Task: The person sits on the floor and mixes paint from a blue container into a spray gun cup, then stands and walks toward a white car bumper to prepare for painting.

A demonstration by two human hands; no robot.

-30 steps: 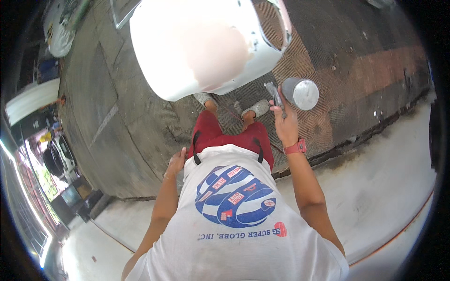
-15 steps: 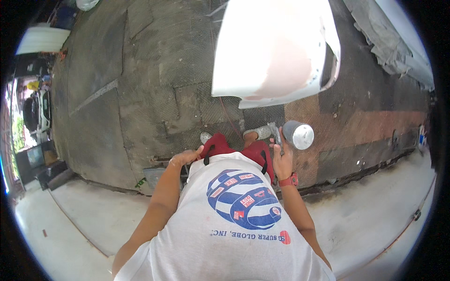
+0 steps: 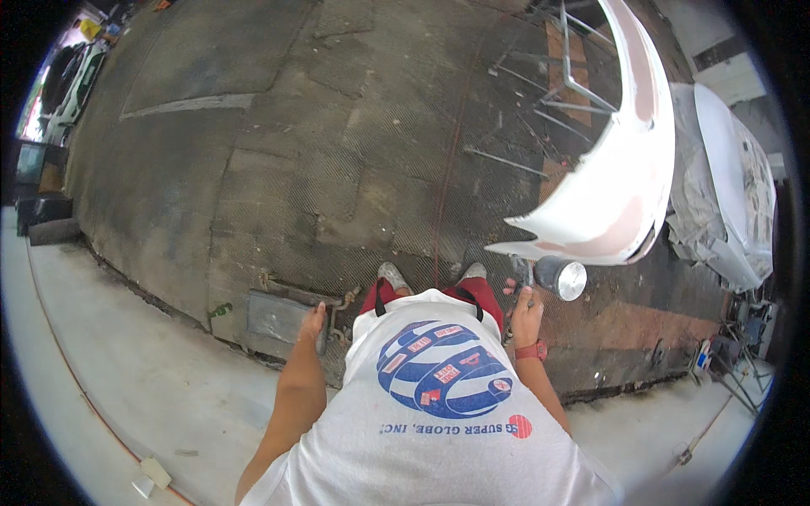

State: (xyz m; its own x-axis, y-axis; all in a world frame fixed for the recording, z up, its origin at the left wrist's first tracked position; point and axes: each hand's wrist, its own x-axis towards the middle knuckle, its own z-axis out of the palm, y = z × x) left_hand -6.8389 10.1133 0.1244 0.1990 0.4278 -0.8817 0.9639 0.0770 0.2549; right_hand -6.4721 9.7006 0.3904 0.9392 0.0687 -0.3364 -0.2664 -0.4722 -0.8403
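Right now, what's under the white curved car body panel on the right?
Under the white curved car body panel: grey metal stand legs and dark patterned floor. How the panel sits on the stand is hidden. The right hand holds a spray gun with a metal cup just below its lower tip.

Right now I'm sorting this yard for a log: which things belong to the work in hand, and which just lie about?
In hand:
right hand holding a spray gun
white car bumper on a metal stand

Lying about:
grey metal plate by the empty left hand
covered car panel

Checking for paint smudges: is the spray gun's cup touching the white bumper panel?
Cannot tell. In the head view the spray gun's cup sits just under the white bumper panel, and their edges overlap.
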